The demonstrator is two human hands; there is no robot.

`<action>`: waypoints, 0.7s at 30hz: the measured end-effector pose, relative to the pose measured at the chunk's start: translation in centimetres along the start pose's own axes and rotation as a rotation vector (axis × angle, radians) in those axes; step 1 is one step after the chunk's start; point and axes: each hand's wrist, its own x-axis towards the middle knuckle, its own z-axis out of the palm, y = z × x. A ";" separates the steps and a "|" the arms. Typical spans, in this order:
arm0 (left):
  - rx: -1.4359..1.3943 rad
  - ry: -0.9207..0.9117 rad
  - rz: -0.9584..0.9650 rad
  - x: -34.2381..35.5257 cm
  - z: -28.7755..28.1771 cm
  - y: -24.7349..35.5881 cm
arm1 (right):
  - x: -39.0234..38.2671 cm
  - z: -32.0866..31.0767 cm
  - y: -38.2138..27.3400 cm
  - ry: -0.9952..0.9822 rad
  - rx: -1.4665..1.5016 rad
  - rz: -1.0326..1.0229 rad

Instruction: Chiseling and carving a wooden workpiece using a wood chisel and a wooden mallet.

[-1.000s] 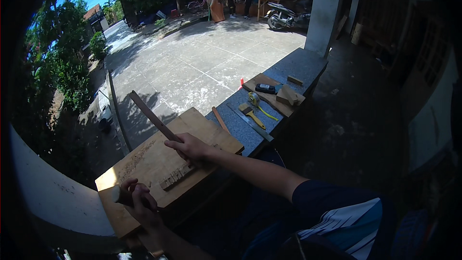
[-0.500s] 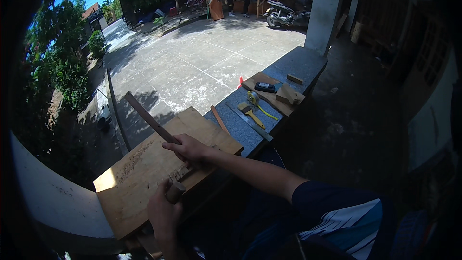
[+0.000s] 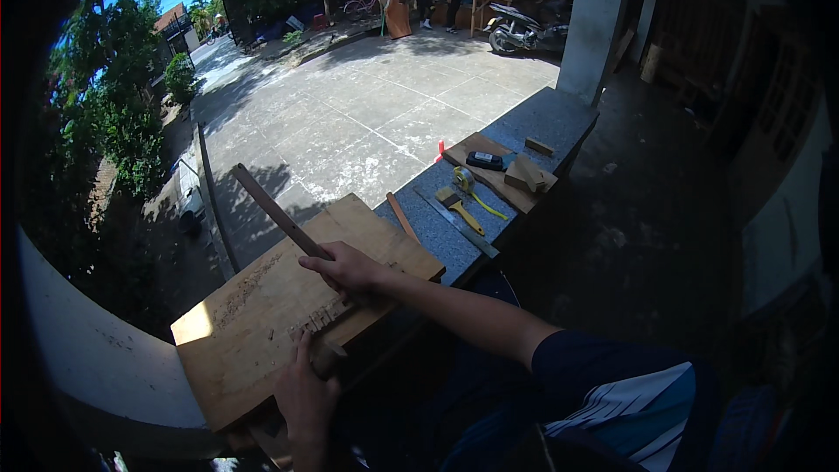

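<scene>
A wide pale wooden board (image 3: 253, 315) lies tilted on the end of a grey stone ledge (image 3: 437, 227). My right hand (image 3: 350, 267) rests on the board's middle, closed around the lower end of a long dark wooden strip (image 3: 271, 208) that slants up and left past the board's far edge. My left hand (image 3: 306, 393) comes up from below at the board's near edge. It grips a small brown wooden piece (image 3: 329, 353), just under a row of small notches (image 3: 319, 319) in the board. The two hands are close together.
Further along the ledge lie a thin wooden stick (image 3: 402, 217), a yellow-handled brush (image 3: 459, 208), a yellow tape measure (image 3: 466, 180) and a plank (image 3: 498, 177) bearing a black object and wooden blocks. A white curved column (image 3: 96, 358) stands at left. A paved yard lies beyond, with a motorbike (image 3: 520, 28).
My left hand has slid right along the board's near edge, from the left corner to just below my right hand. The right hand and the strip stay roughly in place.
</scene>
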 end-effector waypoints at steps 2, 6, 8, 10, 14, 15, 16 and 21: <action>-0.006 0.004 0.044 -0.3 0.2 0.1 | 0.0 0.0 -0.1 0.003 -0.001 0.004; -0.014 -0.016 0.046 0.0 0.0 0.3 | -0.1 0.0 -0.1 0.000 0.012 -0.013; -0.018 -0.020 0.047 0.3 0.0 0.0 | -0.1 0.1 -0.2 0.002 0.011 -0.005; -0.024 -0.047 -0.005 0.5 -0.1 0.2 | -0.1 0.0 -0.2 0.003 0.012 -0.004; -0.016 0.003 0.012 0.3 0.2 -0.1 | -0.3 0.1 -0.3 -0.001 0.018 0.007; -0.016 0.002 0.012 0.3 0.2 -0.1 | -0.3 0.1 -0.4 -0.001 0.020 0.007; -0.012 -0.003 0.017 0.3 0.1 -0.1 | -0.3 0.1 -0.4 -0.002 0.022 0.007; -0.005 -0.010 0.011 0.6 -0.4 0.4 | -0.2 0.1 -0.3 0.002 0.018 0.007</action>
